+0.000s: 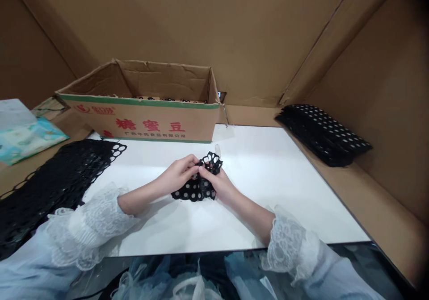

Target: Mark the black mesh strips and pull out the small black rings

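Both my hands meet over a piece of black perforated fabric [191,192] at the middle of the white board. My left hand [181,172] pinches its upper left part between thumb and fingers. From the other side, my right hand [219,181] grips the gathered fabric with the thumb on top. A ruffled end with larger holes sticks up between the hands, while the lower part spreads towards me, close to the board. My fingers hide the middle of the piece.
A cardboard box [140,117] with red lettering stands behind, black pieces partly visible inside. Black openwork material [56,179] lies in a heap at left, beside a tissue pack [30,135]. A stack of dotted black fabric [321,132] lies at right. Cardboard walls surround the white board [268,179].
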The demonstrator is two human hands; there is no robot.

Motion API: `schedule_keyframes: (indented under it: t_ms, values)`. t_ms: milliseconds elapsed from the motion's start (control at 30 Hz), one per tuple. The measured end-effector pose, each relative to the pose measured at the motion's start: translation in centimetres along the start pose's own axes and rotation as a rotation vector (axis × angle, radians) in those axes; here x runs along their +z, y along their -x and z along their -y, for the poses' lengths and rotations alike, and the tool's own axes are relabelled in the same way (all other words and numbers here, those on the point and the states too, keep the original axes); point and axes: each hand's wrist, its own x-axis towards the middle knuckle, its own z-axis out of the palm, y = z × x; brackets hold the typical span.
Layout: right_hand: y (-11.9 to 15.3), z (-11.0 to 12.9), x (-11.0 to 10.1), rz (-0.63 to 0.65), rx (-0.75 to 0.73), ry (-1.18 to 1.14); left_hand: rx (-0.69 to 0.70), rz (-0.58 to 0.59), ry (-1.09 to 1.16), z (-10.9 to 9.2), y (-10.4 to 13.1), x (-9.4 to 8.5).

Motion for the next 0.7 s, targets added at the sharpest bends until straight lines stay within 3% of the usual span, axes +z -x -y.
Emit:
schedule_keyframes:
  t_ms: [100,167,233,333,433,533,633,700]
  values:
    - [0.0,0.2,-0.1,-0.09,0.053,-0.068,0.013,-0.026,-0.071,0.1,-0.4,-1.2]
    - [0.0,0.2,-0.2,-0.187,0.102,-0.089,0.003,-0.26,-0.292,-0.2,-0.7,-3.5]
    - [-0.1,0.1,-0.2,-0.235,0.132,-0.082,-0.008,-0.648,-0.567,-0.7,-1.2,-6.6]
    - [-0.3,-0.1,-0.1,-0.152,0.083,-0.027,0.103,-0.866,-0.783,-1.3,-2.6,-11.2]
    - [-0.5,-0.3,-0.2,-0.102,0.008,0.048,0.121,-0.842,-1.046,-1.1,-5.0,-14.4]
    - [-0.6,-0.5,-0.7,-0.125,-0.034,0.154,0.017,-0.788,-1.154,-0.9,-7.0,-15.5]
    - [-0.8,-0.7,-1.2,-0.182,-0.06,0.275,0.088,-0.797,-1.215,-1.9,-6.8,-14.3]
    - [-0.8,-0.8,-1.3,-0.223,-0.068,0.324,0.209,-0.721,-1.294,-2.9,-5.4,-11.8]
